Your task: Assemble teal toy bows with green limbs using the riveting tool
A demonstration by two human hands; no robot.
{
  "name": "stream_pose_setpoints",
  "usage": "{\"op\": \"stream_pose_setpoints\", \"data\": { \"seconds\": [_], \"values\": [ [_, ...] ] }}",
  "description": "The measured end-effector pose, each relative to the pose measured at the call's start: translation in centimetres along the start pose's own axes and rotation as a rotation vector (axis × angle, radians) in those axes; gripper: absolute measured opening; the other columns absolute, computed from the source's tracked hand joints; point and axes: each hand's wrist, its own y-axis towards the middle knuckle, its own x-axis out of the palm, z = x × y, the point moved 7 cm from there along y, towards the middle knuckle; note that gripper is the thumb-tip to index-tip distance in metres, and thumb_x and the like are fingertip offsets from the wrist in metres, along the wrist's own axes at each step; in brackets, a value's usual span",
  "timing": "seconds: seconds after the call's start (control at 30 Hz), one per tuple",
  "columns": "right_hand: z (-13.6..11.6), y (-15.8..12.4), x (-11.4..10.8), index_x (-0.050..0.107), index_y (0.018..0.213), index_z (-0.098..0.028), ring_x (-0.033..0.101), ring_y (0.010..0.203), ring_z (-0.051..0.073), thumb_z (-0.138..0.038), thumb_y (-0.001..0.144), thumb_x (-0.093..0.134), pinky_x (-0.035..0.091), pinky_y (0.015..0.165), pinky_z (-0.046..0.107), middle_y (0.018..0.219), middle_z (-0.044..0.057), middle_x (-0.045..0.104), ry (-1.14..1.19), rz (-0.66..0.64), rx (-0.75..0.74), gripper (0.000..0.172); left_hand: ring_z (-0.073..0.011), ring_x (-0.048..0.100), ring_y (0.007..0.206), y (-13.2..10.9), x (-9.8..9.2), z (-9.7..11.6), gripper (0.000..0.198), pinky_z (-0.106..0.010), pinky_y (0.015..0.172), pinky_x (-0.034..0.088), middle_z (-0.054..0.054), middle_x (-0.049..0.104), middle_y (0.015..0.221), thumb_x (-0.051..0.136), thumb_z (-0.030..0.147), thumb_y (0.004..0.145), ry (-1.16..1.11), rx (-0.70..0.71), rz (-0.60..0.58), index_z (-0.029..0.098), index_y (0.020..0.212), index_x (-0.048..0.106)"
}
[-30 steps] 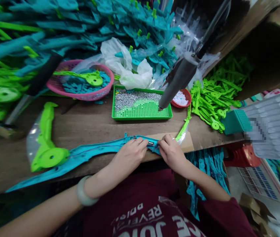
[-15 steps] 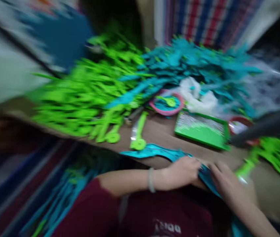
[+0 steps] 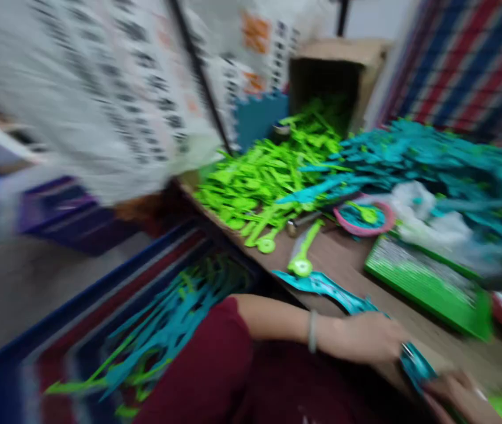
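Observation:
A long, curved teal plastic piece [image 3: 334, 291] lies along the near edge of the work surface and runs under both hands. My left hand [image 3: 370, 337], a pale band at its wrist, is closed over its middle. A small shiny metal bit shows on the piece beside those fingers. Farther along, at the lower right, my right hand [image 3: 456, 391] has its fingers wrapped round the same piece, though blur softens them. Just beyond the piece's far tip lies a lime-green plastic part [image 3: 303, 265] with a round end.
A heap of lime-green parts [image 3: 251, 188] and a teal pile [image 3: 445, 153] cover the back. Nearer are a pink bowl [image 3: 343, 227], a green tray [image 3: 428, 294] of small metal pieces and a dark-handled tool [image 3: 306, 221]. A striped container [image 3: 69, 330] of finished-looking teal pieces stands lower left.
The view has swung left, so everything sits farther right and more of the left side shows. Both hands stay on the teal piece.

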Motion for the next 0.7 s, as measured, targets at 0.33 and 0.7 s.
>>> {"op": "stream_pose_setpoints", "data": {
  "seconds": [0.33, 0.7],
  "values": [
    [1.2, -2.0, -1.7, 0.07, 0.093, -0.018, 0.054, 0.081, 0.018, -0.028, 0.103, 0.051, 0.044, 0.081, 0.036, 0.081, 0.005, 0.063, -0.256, -0.036, 0.31, 0.024, -0.0259, 0.067, 0.103, 4.6, 6.0, 8.6, 0.025, -0.042, 0.087, 0.057, -0.015, 0.069, 0.117, 0.05, 0.017, 0.1, -0.496, 0.642, 0.17, 0.011, 0.122, 0.059],
    [2.4, -2.5, -1.8, 0.071, 0.101, -0.018, 0.055, 0.083, 0.02, -0.027, 0.102, 0.052, 0.044, 0.074, 0.034, 0.078, 0.005, 0.067, -0.255, 0.066, 0.357, 0.02, -0.0189, 0.072, 0.092, 5.0, 7.2, 8.2, 0.017, -0.035, 0.08, 0.06, -0.007, 0.073, 0.101, 0.05, 0.02, 0.102, -0.928, 0.342, 0.141, 0.018, 0.113, 0.062]
  ]
}}
